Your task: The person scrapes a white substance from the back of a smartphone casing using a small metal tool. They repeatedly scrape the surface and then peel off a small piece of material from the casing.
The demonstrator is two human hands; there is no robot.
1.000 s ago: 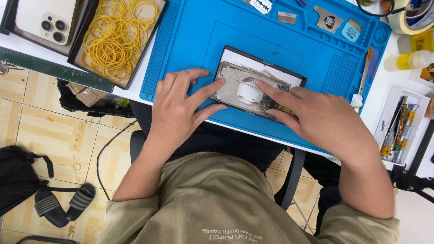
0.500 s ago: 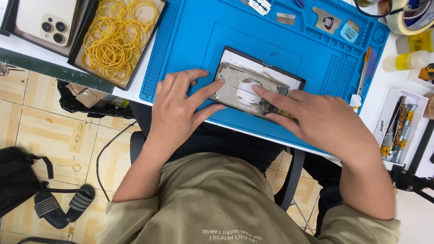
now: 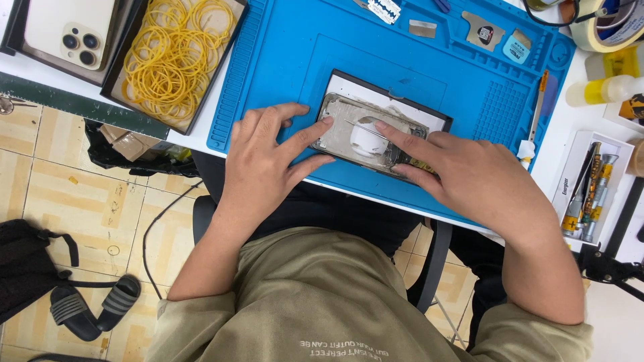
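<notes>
White table with a blue mat (image 3: 282, 60), where an opened phone (image 3: 365, 134) lies centred; compared with a second ago, little has changed: left hand (image 3: 265, 157) and right hand (image 3: 476, 177) still press it with spread fingers.

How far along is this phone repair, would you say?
Somewhere in the middle, I'd guess. Done: the phone back panel lies stripped and bare-sided up on the blue mat, patchy with residue. In hand: the left hand steadies its near end while the right hand presses a fingertip on it. Left: it is not yet on any phone; another phone lies in a tray.
</notes>
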